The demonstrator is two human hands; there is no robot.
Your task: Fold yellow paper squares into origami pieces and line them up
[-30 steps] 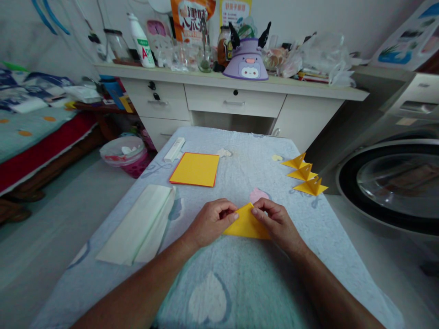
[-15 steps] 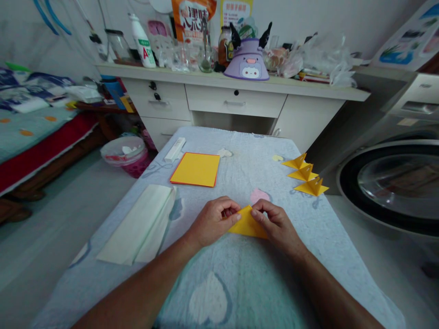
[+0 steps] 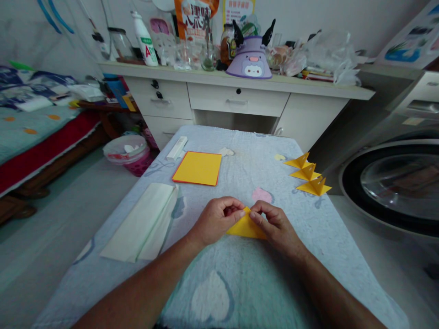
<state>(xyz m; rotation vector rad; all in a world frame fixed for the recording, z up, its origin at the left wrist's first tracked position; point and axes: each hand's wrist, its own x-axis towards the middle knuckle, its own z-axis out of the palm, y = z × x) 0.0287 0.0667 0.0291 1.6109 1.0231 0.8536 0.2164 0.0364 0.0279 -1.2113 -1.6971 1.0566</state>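
Observation:
A yellow sheet of origami paper, folded into a triangle with its tip pointing away from me, lies on the cloth-covered table. My left hand pinches it close to the tip, thumb and fingers together. On the other side of the tip, my right hand also has its thumb and index finger closed on the paper. The right corner of the triangle is hidden under my right hand. Beyond my left hand rests a stack of square paper, yellow on top with red edges showing. Three folded yellow paper pieces stand in a row at the right.
A folded pale sheet lies left of my forearm, and a narrow white box sits farther back. Behind the table stands a white cabinet with jars, bags and a purple visor. A washing machine is at the right.
My left hand's fingertips have shifted slightly right, closer to the triangle's tip and to my right hand. The whole view has moved a little.

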